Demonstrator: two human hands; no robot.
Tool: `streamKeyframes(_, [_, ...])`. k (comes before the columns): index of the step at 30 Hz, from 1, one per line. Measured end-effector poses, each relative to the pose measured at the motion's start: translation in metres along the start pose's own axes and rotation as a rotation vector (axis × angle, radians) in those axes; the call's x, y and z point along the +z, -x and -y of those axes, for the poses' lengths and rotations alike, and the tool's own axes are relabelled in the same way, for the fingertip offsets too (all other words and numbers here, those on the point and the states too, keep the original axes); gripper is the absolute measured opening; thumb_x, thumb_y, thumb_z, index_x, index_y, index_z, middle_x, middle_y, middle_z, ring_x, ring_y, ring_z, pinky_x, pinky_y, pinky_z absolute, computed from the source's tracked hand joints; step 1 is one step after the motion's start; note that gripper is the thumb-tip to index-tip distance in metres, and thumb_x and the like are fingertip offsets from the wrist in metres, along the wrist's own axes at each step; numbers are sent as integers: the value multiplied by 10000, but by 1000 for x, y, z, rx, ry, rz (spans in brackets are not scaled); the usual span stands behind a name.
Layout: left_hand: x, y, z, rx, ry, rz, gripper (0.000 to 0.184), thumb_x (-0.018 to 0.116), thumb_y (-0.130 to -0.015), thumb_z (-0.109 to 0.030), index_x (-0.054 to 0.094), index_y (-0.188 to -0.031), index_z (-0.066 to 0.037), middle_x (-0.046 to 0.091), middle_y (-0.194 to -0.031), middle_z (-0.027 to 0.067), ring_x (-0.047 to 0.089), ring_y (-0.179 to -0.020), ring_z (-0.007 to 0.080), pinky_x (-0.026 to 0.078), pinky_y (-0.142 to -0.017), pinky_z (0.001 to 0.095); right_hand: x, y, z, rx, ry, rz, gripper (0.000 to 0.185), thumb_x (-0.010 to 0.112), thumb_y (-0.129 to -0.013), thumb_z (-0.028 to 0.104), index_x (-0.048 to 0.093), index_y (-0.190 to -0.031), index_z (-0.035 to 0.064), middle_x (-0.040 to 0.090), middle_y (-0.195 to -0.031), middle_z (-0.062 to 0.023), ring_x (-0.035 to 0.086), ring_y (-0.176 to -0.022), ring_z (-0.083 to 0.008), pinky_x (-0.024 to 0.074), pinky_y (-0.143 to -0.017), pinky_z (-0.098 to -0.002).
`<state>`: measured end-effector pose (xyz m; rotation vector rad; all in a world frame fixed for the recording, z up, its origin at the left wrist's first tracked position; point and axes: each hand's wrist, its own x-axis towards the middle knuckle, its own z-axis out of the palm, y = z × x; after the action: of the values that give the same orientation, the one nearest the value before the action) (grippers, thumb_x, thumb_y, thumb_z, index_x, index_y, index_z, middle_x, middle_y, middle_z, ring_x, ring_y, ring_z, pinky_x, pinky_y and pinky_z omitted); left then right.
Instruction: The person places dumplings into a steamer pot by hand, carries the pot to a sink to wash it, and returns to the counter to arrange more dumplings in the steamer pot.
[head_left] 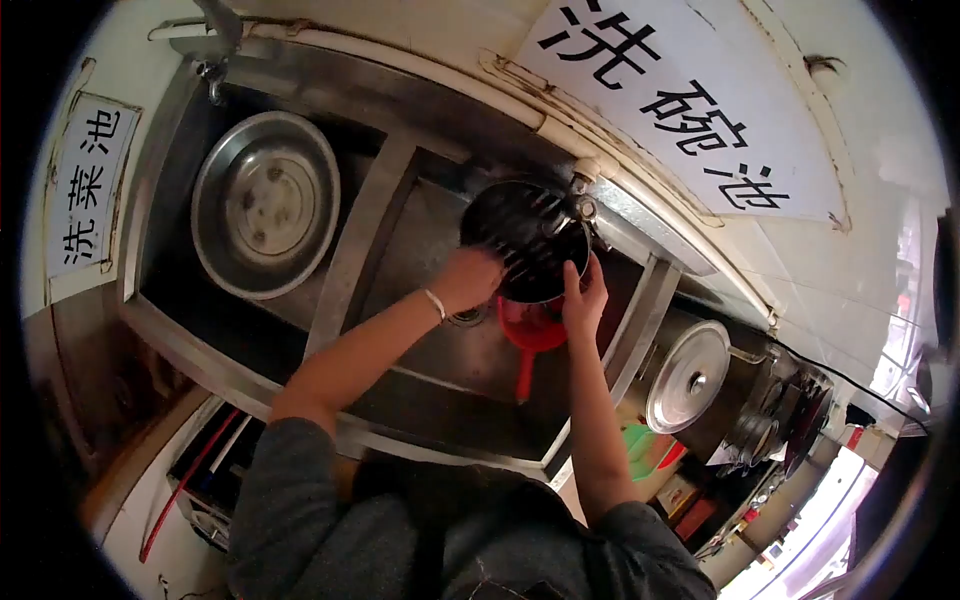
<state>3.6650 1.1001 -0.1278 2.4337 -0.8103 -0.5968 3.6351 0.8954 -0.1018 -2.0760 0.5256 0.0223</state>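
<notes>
A round black pan (525,225) is tilted up under the tap (585,205) in the right-hand sink basin. My right hand (587,298) grips its near right rim, thumb on the inner side. Against the pan's lower left part is my left hand (472,280), blurred by motion, with a light band on the wrist. Its fingers are smeared, and I cannot make out whether anything is in them. Below the pan lies a red scoop (530,335) with its handle toward me, partly covered by the pan.
A large metal bowl (322,200) sits in the left basin. A metal divider (360,240) separates the basins. To the right are a round metal lid (690,375) and a green container (640,450). A pipe (430,70) runs along the wall behind.
</notes>
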Motion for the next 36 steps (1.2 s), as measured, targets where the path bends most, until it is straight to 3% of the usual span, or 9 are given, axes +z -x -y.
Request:
streamKeyframes(3, [-5,-27,7,-128,53,-223,196,573,-840,-214,607,-840,-21,618,-959,145,604,-865,301,507,-639,428,2,1,-3,-10,48,-44,532,657,-885,265,493,-1292,-36,648,-915,-95,588,-808,-136,466,-725,-278])
streamKeyframes(5, [-10,-42,4,-248,280,-619,223,573,-835,-213,638,-941,-28,581,-1096,162,571,-972,328,502,-757,427,3,0,-14,-71,94,-84,570,672,-869,306,497,-1291,-34,646,-814,-98,578,-719,-154,467,-653,-306])
streamKeyframes(9, [1,-68,-17,-164,79,-836,305,585,-833,-233,643,-1077,-60,474,-1304,175,463,-1181,365,406,-969,490,7,9,-10,19,-66,-56,530,656,-881,280,505,-1282,-31,674,-965,-136,618,-829,-172,485,-747,-316])
streamKeyframes(12, [9,-64,-46,-53,-38,-604,502,591,-842,-301,525,-1295,-94,336,-1457,172,251,-1381,343,146,-1104,605,12,11,-12,43,-79,-23,502,639,-893,261,507,-1275,-38,671,-1010,-146,622,-860,-172,487,-774,-311])
streamKeyframes(17, [-1,-63,-31,93,-115,-457,644,606,-837,-410,440,-1374,-96,316,-1464,182,253,-1371,364,190,-1104,576,8,11,-22,48,-164,-44,490,624,-904,242,502,-1260,-71,662,-1047,-164,626,-904,-182,487,-794,-300])
streamKeyframes(25, [28,-33,-21,-179,219,-572,897,660,-786,-476,293,-1391,74,238,-1467,288,271,-1338,450,226,-1107,522,3,22,-9,20,8,-82,483,638,-897,251,515,-1237,-68,662,-1067,-168,640,-930,-199,494,-805,-302])
streamKeyframes(29, [26,16,-46,-279,125,-410,836,645,-813,-457,331,-1368,83,295,-1436,297,384,-1287,414,263,-1097,492,8,26,-14,32,-84,-121,477,641,-893,253,521,-1235,-58,661,-1069,-170,639,-948,-207,487,-820,-315])
streamKeyframes(34, [15,45,-62,-85,11,-25,465,604,-861,-388,571,-1137,-15,616,-1056,191,599,-992,313,372,-1012,434,17,21,-23,43,29,-65,427,622,-905,234,538,-1226,-36,659,-1063,-174,635,-942,-217,486,-821,-322])
streamKeyframes(36, [10,49,-64,-41,173,-138,394,610,-863,-344,583,-1092,-24,623,-1002,177,596,-972,314,377,-998,446,23,9,-29,0,-94,47,414,611,-910,217,533,-1235,-27,658,-1028,-159,634,-908,-220,486,-817,-322])
